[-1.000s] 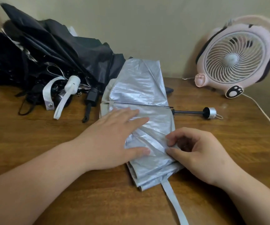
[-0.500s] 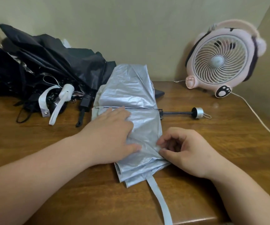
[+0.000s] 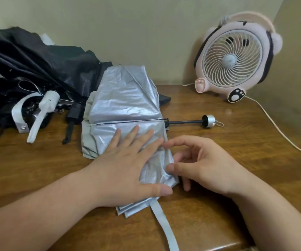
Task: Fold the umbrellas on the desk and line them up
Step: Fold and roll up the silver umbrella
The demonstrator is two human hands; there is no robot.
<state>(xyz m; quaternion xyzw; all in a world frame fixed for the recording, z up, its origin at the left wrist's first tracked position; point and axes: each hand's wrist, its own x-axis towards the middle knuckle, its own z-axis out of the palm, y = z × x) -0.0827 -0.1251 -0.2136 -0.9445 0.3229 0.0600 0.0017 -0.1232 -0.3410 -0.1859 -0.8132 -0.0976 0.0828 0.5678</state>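
Observation:
A silver umbrella (image 3: 124,98) lies half collapsed in the middle of the wooden desk (image 3: 37,169), its black shaft and silver end cap (image 3: 208,121) pointing right. My left hand (image 3: 128,160) presses flat on the folded silver fabric, fingers straight and spread. My right hand (image 3: 205,165) sits at the fabric's right edge with loosely curved fingers; its thumb tip touches the edge and its index fingertip meets my left little finger. The umbrella's grey strap (image 3: 166,227) trails toward the desk's front edge. Unfolded black umbrellas (image 3: 37,69) lie heaped at the back left, with a white handle (image 3: 46,104) showing.
A pink and white animal-shaped desk fan (image 3: 236,60) stands at the back right against the wall. Its white cable (image 3: 281,133) runs along the desk's right side. A black handle (image 3: 73,113) lies just left of the silver umbrella.
My right hand has loosened its pinch on the fabric and its index finger has stretched out. My left hand's fingers have straightened and spread over the fabric.

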